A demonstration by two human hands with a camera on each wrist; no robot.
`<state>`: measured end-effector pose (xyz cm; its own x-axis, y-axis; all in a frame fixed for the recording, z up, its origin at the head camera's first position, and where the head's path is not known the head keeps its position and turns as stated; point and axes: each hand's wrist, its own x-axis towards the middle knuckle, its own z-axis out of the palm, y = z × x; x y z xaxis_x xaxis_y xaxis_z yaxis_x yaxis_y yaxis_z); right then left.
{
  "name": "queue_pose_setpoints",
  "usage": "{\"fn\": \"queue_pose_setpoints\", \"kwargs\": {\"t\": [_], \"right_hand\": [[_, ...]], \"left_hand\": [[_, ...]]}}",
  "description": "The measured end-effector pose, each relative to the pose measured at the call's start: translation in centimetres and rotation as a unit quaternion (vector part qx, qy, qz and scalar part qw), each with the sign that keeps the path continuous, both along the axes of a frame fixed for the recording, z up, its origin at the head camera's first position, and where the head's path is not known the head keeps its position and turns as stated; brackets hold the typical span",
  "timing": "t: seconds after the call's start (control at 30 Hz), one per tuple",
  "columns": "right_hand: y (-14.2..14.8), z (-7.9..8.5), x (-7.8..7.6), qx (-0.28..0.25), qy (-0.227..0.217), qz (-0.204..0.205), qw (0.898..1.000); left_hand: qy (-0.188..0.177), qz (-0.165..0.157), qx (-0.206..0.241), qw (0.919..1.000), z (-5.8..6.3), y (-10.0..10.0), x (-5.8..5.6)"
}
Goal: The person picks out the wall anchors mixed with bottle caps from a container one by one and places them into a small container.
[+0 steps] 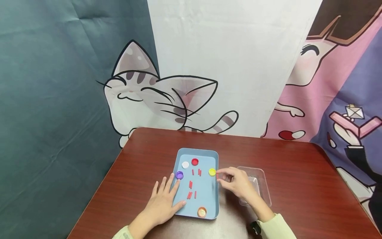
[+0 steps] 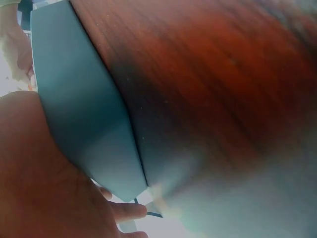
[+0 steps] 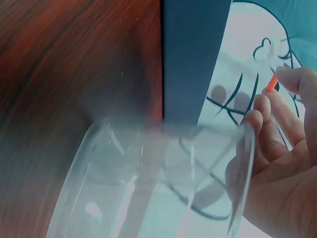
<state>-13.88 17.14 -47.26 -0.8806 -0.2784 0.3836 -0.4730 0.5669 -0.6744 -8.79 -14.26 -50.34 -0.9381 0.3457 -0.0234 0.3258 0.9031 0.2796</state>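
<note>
A blue tray holds several short red sticks and several small round cups or lids: red, white, yellow, purple and copper-coloured. My left hand rests with spread, straight fingers over the tray's left edge, a fingertip near the purple one. Between thumb and index finger, my right hand pinches a red stick by the tray's right edge, beside the yellow one. The left wrist view shows the tray's outer wall beside the left hand.
A clear plastic box stands right of the tray, partly behind the right hand and forearm; it looms close in the right wrist view. Everything sits on a reddish-brown table. Behind hangs a cloth with a cartoon cat.
</note>
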Motion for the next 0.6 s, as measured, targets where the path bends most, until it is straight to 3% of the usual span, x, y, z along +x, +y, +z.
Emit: {"fn": "queue_pose_setpoints", "kwargs": {"t": [0.27, 0.6], "right_hand": [[2.7, 0.2, 0.7, 0.012, -0.011, -0.024, 1.0], [6.2, -0.1, 1.0, -0.002, 0.012, -0.011, 1.0]], "left_hand": [[-0.004, 0.0, 0.001, 1.0, 0.1, 0.1, 0.1], [-0.004, 0.004, -0.004, 1.0, 0.3, 0.2, 0.1]]}}
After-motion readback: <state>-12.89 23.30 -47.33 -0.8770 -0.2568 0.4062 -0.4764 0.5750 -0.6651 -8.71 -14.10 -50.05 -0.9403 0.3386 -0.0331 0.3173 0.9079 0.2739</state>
